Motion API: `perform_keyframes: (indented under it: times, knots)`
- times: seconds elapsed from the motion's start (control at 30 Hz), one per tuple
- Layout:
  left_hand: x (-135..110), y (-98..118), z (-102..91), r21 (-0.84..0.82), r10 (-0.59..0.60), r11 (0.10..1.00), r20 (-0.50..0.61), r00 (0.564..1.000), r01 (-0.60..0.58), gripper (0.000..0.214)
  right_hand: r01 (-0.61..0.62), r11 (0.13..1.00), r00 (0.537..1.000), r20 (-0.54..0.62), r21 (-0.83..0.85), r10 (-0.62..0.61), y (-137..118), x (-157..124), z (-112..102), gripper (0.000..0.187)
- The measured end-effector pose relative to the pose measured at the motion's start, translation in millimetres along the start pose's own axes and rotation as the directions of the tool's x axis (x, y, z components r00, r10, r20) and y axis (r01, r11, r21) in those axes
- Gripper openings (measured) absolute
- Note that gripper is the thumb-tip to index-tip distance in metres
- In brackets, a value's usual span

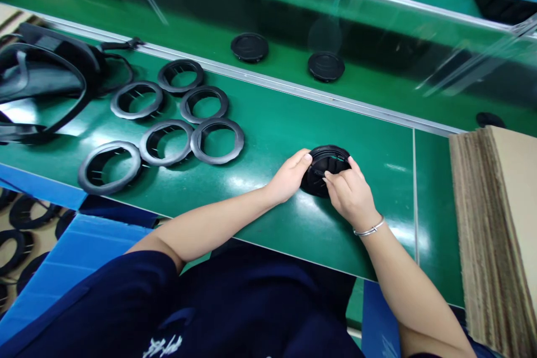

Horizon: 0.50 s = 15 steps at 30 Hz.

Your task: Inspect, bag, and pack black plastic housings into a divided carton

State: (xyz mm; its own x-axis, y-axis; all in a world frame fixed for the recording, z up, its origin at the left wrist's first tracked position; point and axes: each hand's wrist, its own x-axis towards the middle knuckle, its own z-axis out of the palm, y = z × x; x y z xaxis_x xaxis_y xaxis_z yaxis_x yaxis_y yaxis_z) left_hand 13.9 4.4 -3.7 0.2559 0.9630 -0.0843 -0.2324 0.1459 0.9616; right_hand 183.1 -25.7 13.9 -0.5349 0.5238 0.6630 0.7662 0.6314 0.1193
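Both my hands hold one round black plastic part (325, 163) that rests tilted on the green table (268, 123). My left hand (289, 177) grips its left rim with curled fingers. My right hand (349, 193), a silver bracelet on its wrist, pinches the part's right side and front. Several black rings (217, 140) with thin inner prongs lie in a cluster to the left of my hands, apart from them.
Two black round caps (249, 47) (326, 66) sit on the green conveyor belt beyond a metal rail. A stack of cardboard sheets (495, 235) stands at the right. A black bag (42, 81) lies far left. A blue bin (25, 235) below left holds more rings.
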Motion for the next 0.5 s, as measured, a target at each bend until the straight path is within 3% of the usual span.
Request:
perform_keyframes:
  times: [0.3, 0.5]
  knots:
    - [0.3, -5.0, -0.5, 0.099, 0.043, 0.994, 0.013, 0.999, -0.044, 0.039, -0.069, 0.985, 0.997, 0.057, 0.156, 0.06, 3.2, -3.7, 5.2, 0.005]
    - [4.2, -3.8, -2.7, 0.127, -0.003, 0.992, -0.001, 1.0, 0.003, 0.032, -0.106, 0.984, 0.992, 0.077, 0.141, 0.096, -0.3, -7.1, 14.6, 0.009]
